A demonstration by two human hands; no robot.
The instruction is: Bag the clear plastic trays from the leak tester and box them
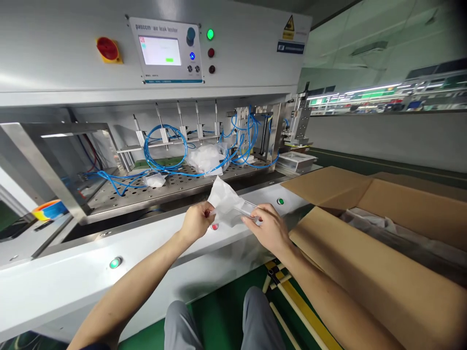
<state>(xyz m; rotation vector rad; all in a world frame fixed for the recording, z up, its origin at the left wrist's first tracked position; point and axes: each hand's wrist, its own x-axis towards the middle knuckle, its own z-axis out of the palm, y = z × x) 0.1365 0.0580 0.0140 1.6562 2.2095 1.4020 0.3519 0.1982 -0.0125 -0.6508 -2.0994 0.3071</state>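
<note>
A thin, translucent white plastic bag [225, 200] is stretched between my hands above the front ledge of the machine. My left hand [197, 221] is closed, pinching the bag's left edge between thumb and fingers. At the bag's right side, my right hand [268, 226] grips a clear, thin-edged piece [248, 208] that partly overlaps the bag. Its exact kind and how far it sits inside the bag cannot be made out. Behind the hands, a crumpled clear plastic bag [206, 158] rests on the perforated metal plate [175, 187] among blue air hoses [146, 150].
The air leak tester panel [160, 51] is above, with a lit screen. Green buttons [115, 263] and a red button [214, 226] line the front ledge. An open cardboard box [350, 248] with white wrapped contents stands at right. A yellow-and-black frame [292, 301] lies below.
</note>
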